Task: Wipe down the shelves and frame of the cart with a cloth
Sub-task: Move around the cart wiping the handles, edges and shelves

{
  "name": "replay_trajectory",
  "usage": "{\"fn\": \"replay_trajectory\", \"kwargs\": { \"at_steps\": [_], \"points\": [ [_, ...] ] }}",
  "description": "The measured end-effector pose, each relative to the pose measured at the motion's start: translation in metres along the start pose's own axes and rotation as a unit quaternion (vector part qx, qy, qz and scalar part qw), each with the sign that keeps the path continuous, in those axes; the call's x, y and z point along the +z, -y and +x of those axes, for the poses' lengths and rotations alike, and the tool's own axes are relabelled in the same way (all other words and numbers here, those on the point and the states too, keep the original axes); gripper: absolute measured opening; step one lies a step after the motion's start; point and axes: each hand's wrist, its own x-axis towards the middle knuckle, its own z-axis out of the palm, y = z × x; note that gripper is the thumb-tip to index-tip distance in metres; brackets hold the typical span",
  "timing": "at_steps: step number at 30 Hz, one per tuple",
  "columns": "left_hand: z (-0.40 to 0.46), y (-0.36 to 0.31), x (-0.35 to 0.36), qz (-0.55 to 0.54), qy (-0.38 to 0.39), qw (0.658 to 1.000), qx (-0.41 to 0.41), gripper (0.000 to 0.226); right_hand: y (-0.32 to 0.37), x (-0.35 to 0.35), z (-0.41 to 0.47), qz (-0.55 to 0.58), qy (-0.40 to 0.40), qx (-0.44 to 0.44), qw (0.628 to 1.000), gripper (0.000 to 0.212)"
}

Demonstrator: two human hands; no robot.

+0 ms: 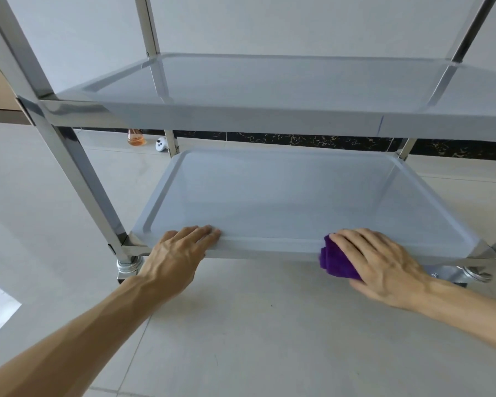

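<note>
So that the cart stays put, your flat left hand presses the bottom shelf while your right hand grips the purple cloth against its front edge.

1. The bunched purple cloth is largely covered by the right hand.
2. The steel-framed cart with grey plastic shelves is cut off at the top and right edges.
3. The chrome caster wheels are partly hidden behind the lower shelf and arms.
4. The small white object on the floor is too small to identify.
</note>
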Motion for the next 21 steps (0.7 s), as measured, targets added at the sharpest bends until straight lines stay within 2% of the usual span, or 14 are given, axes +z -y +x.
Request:
{"fn": "replay_trajectory", "kwargs": {
  "at_steps": [3, 7, 10, 13, 16, 21],
  "points": [
    [0.0, -0.002, 0.005, 0.002, -0.01, 1.0, -0.007, 0.054, 0.028, -0.003, 0.018, 0.004, -0.031, 0.002, 1.0, 0.08],
    [-0.003, 0.0, 0.008, 0.013, -0.01, 1.0, -0.012, 0.059, 0.095, -0.01, 0.069, 0.024, -0.067, -0.047, 0.996, 0.065],
    [-0.003, 0.004, 0.008, 0.014, -0.005, 1.0, -0.014, 0.056, 0.12, -0.011, 0.09, 0.007, -0.067, -0.065, 0.996, 0.067],
    [-0.003, 0.005, 0.006, 0.011, -0.009, 1.0, -0.008, 0.054, 0.101, -0.012, 0.082, 0.007, -0.075, -0.085, 0.994, 0.07],
    [-0.002, 0.005, 0.003, 0.019, -0.006, 1.0, -0.005, 0.053, 0.054, -0.009, 0.053, 0.021, -0.072, -0.09, 0.993, 0.077],
    [0.018, -0.014, 0.0, 0.051, 0.099, 0.993, -0.044, 0.048, -0.024, 0.001, -0.007, 0.024, -0.009, -0.013, 1.0, 0.088]
  ]
}}
